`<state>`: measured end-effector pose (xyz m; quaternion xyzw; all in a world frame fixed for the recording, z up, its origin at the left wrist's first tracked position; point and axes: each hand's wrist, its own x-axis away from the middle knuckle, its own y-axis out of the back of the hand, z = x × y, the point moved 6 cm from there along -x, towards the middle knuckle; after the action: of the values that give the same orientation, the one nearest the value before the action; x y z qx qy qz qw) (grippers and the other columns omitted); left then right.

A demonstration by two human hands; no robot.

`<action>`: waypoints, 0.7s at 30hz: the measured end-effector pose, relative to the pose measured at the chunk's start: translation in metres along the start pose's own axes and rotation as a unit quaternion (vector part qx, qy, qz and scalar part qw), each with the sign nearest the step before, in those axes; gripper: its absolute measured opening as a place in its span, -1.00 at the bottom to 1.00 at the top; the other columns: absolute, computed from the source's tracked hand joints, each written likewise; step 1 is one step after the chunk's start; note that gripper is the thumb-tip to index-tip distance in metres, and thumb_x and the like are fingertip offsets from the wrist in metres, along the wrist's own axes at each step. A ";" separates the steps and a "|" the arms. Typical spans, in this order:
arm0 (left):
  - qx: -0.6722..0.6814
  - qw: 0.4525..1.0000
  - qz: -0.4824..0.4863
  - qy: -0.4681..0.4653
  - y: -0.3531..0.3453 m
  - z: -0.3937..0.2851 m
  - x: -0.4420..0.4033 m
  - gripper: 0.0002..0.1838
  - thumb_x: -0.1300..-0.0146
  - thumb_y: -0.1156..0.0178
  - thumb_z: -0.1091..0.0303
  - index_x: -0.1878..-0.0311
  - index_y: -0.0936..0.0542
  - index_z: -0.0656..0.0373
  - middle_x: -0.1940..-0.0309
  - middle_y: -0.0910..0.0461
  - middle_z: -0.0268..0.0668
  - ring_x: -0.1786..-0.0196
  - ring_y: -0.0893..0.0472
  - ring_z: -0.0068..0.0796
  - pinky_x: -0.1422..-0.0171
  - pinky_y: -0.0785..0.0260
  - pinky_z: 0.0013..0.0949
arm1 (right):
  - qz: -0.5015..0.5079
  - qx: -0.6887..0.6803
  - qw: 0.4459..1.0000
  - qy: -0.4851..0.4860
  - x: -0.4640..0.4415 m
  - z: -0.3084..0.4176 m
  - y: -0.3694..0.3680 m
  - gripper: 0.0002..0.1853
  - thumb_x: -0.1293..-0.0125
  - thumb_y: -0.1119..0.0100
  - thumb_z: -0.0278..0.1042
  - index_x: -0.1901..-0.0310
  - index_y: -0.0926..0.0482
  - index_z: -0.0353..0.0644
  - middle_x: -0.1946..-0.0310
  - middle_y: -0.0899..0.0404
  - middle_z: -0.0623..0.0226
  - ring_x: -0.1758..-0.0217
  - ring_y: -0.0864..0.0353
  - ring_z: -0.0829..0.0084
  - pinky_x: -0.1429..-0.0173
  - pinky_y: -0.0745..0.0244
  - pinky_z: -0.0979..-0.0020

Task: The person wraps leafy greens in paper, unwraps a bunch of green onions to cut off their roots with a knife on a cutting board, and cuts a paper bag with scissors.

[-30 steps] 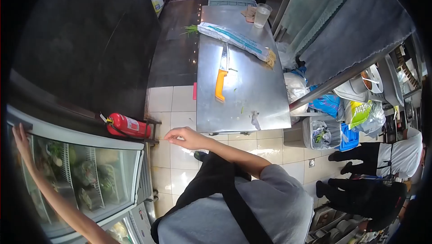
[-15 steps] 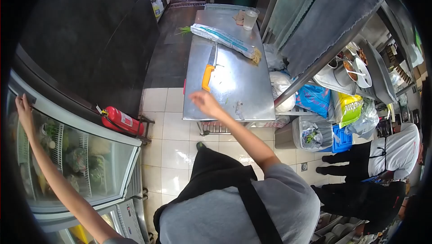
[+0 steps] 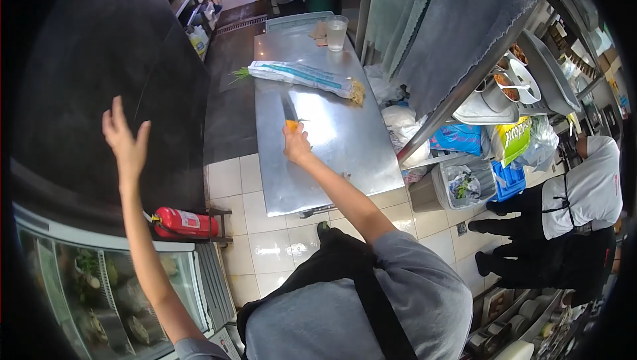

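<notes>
My right hand (image 3: 296, 142) is closed around the orange handle of a knife (image 3: 291, 123) over the metal table (image 3: 279, 181). The blade points toward the far side of the table, and most of the handle is hidden by my fingers. Beyond the knife lies a long bundle of greens in a white and blue printed wrapper (image 3: 302, 78). Green tips stick out at its left end and pale roots at its right. My left hand (image 3: 125, 138) is raised in the air at the left, fingers spread, holding nothing, above the glass-door fridge (image 3: 119, 293).
A plastic cup (image 3: 336, 33) stands at the table's far end. On the left, a red fire extinguisher (image 3: 186, 222) is by the wall. Right of the table are a grey bin (image 3: 424, 191), a blue crate (image 3: 509, 182) and a metal rack. Two people stand at the far right.
My left hand has let go of the fridge door's edge and risen, fingers spreading. My right hand has taken hold of the knife handle. The view has shifted.
</notes>
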<state>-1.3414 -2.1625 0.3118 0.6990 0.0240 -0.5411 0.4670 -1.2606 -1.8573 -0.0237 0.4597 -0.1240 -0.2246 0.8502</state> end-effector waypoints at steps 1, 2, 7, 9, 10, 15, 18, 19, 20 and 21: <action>0.008 1.000 0.015 0.003 -0.029 -0.012 -0.006 -0.16 -0.04 -0.33 0.38 -0.39 -0.15 0.06 -0.29 -0.10 0.20 -0.33 -0.13 0.14 -0.37 -0.02 -0.08 | -0.023 -0.004 1.000 0.002 -0.003 -0.009 0.010 -0.49 -0.14 -0.19 -0.30 -0.14 -0.27 -0.06 -0.07 -0.21 -0.15 -0.08 -0.34 -0.16 -0.04 -0.45 0.04; 0.025 0.999 0.031 -0.012 -0.053 -0.033 -0.015 -0.16 0.00 -0.34 0.40 -0.38 -0.17 0.07 -0.29 -0.12 0.16 -0.33 -0.15 0.14 -0.37 -0.03 -0.08 | -0.044 -0.008 0.999 0.005 -0.004 -0.016 0.022 -0.47 -0.14 -0.18 -0.30 -0.14 -0.24 -0.08 -0.06 -0.26 -0.15 -0.08 -0.36 -0.14 -0.03 -0.44 0.03; 0.129 0.975 0.143 -0.109 -0.198 -0.123 -0.045 -0.17 0.09 -0.36 0.41 -0.32 -0.24 0.05 -0.31 -0.15 0.04 -0.34 -0.17 0.07 -0.35 -0.09 -0.02 | -0.027 0.037 0.998 0.047 0.025 -0.056 0.116 -0.53 -0.19 -0.14 -0.31 -0.14 -0.28 -0.04 0.09 -0.54 0.12 -0.07 -0.44 0.08 -0.03 -0.35 0.01; 0.132 0.962 0.187 -0.147 -0.270 -0.156 -0.046 -0.16 0.06 -0.33 0.42 -0.35 -0.21 0.00 -0.35 -0.10 -0.08 -0.36 -0.13 0.06 -0.33 -0.07 0.14 | -0.023 0.047 0.996 0.075 0.038 -0.079 0.123 -0.54 -0.14 -0.16 -0.33 -0.12 -0.34 -0.02 0.01 -0.51 0.21 -0.08 -0.43 0.14 -0.06 -0.33 0.05; 0.093 0.952 0.255 -0.141 -0.315 -0.170 -0.042 -0.16 0.03 -0.30 0.42 -0.37 -0.17 -0.01 -0.39 -0.05 -0.16 -0.41 -0.06 0.01 -0.38 -0.01 0.15 | -0.033 0.063 0.994 0.088 0.044 -0.096 0.118 -0.57 -0.11 -0.13 -0.39 -0.07 -0.40 -0.04 0.05 -0.50 0.22 -0.06 -0.44 0.16 -0.05 -0.33 0.08; 0.002 0.891 0.384 -0.241 -0.434 -0.248 -0.030 -0.10 -0.02 -0.24 0.40 -0.44 -0.04 -0.09 -0.47 0.10 -0.29 -0.50 0.08 -0.15 -0.43 0.10 0.18 | -0.051 0.104 0.990 0.077 0.066 -0.132 0.106 -0.58 -0.02 -0.09 -0.47 0.00 -0.47 -0.02 0.16 -0.47 0.27 0.00 -0.44 0.20 0.02 -0.36 0.12; -0.006 0.866 0.407 -0.290 -0.468 -0.272 -0.020 -0.05 -0.01 -0.23 0.40 -0.45 0.05 -0.11 -0.45 0.02 -0.31 -0.49 0.06 -0.20 -0.43 0.09 0.15 | -0.068 0.113 0.990 0.047 0.080 -0.128 0.115 -0.58 0.01 -0.09 -0.47 0.02 -0.49 0.01 0.21 -0.46 0.28 0.02 -0.45 0.20 0.07 -0.38 0.09; -0.012 0.860 0.414 -0.299 -0.477 -0.275 -0.018 -0.04 -0.01 -0.24 0.40 -0.46 0.06 -0.11 -0.44 -0.01 -0.31 -0.49 0.05 -0.21 -0.43 0.09 0.15 | -0.064 0.107 0.992 0.037 0.083 -0.126 0.121 -0.58 0.01 -0.10 -0.46 0.03 -0.49 0.02 0.21 -0.46 0.28 0.03 -0.45 0.20 0.09 -0.39 0.08; -0.020 0.853 0.421 -0.308 -0.486 -0.275 -0.016 -0.03 -0.01 -0.25 0.39 -0.46 0.07 -0.12 -0.42 -0.04 -0.31 -0.49 0.04 -0.21 -0.43 0.09 0.15 | -0.059 0.101 0.993 0.027 0.087 -0.126 0.126 -0.58 0.02 -0.10 -0.46 0.04 -0.49 0.03 0.21 -0.46 0.28 0.04 -0.46 0.19 0.11 -0.40 0.06; 0.024 0.872 0.385 -0.302 -0.484 -0.274 -0.016 -0.13 0.00 -0.24 0.40 -0.41 -0.09 -0.09 -0.30 -0.22 -0.29 -0.41 -0.13 -0.22 -0.41 0.01 0.11 | -0.063 0.076 0.995 0.018 0.093 -0.130 0.128 -0.58 0.03 -0.10 -0.45 0.04 -0.49 0.03 0.22 -0.46 0.28 0.05 -0.46 0.19 0.12 -0.40 0.06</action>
<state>-1.4080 -1.6968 0.0150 0.4659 -0.4022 -0.5038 0.6061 -1.0908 -1.7483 0.0132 0.5340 -0.0964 -0.2592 0.7990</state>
